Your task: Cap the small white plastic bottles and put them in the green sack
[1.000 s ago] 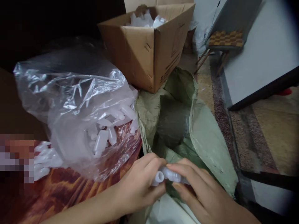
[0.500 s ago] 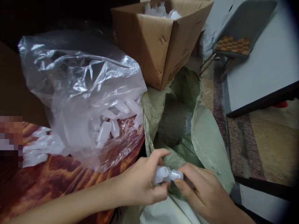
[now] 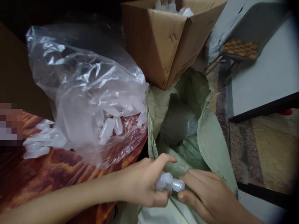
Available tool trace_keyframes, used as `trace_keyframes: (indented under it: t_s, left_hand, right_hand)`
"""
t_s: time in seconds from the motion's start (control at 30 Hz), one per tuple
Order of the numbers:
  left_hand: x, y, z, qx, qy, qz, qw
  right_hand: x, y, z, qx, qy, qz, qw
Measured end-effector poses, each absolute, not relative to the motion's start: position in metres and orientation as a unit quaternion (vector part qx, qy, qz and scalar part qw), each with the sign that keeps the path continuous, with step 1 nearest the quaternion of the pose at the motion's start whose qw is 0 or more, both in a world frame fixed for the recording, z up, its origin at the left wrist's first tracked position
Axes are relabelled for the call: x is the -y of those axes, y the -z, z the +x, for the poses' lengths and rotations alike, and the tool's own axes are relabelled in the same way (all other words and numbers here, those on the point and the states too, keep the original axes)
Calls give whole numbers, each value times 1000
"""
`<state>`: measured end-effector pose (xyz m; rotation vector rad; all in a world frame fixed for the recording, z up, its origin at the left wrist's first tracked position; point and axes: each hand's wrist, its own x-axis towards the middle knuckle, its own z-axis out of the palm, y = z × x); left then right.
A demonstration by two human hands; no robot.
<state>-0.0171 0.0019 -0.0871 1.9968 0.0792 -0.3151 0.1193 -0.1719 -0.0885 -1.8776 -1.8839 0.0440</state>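
Observation:
My left hand (image 3: 144, 182) and my right hand (image 3: 202, 194) meet low in the middle, both closed on one small translucent white plastic bottle (image 3: 169, 183). The left fingers wrap its body; the right fingertips pinch its cap end. The hands hover over the mouth of an open green woven sack (image 3: 210, 137). To the left, a clear plastic bag (image 3: 88, 93) holding several similar bottles lies on a red-brown wooden table (image 3: 46, 177).
Loose bottles (image 3: 42, 141) lie on the table at the left. A cardboard box (image 3: 163, 40) with more white bottles stands behind the sack. A chair with a checked seat (image 3: 240, 46) is at the upper right, by patterned floor (image 3: 268, 149).
The view has shifted, so box and bag sit further right and up. My hands have dropped slightly and stay together on the bottle, the right fingers working at its end.

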Motion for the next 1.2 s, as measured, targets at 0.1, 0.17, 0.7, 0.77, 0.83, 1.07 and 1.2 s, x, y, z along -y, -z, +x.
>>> trace_keyframes:
  t_s: [0.1, 0.17, 0.7, 0.77, 0.83, 1.07, 1.2]
  left_hand:
    - [-2, 88, -17, -32, 131, 832, 538]
    - [-2, 88, -17, -31, 138, 832, 536]
    - [-3, 87, -16, -35, 134, 838, 528]
    - [-3, 88, -18, -28, 130, 853, 504]
    - [-2, 90, -20, -9, 132, 870, 474]
    - [0, 97, -23, 10, 21, 880, 474]
    - [-1, 97, -22, -111, -17, 854, 509]
  right_hand:
    - [173, 87, 125, 727, 38, -646, 229]
    - [178, 89, 132, 760, 30, -620, 195]
    - [168, 91, 127, 771, 46, -615, 158]
    - [168, 95, 122, 762, 34, -622, 177]
    - [170, 96, 117, 740, -14, -642, 198]
    - [179, 87, 131, 686, -112, -683, 224]
    - [183, 88, 168, 567, 26, -811, 140]
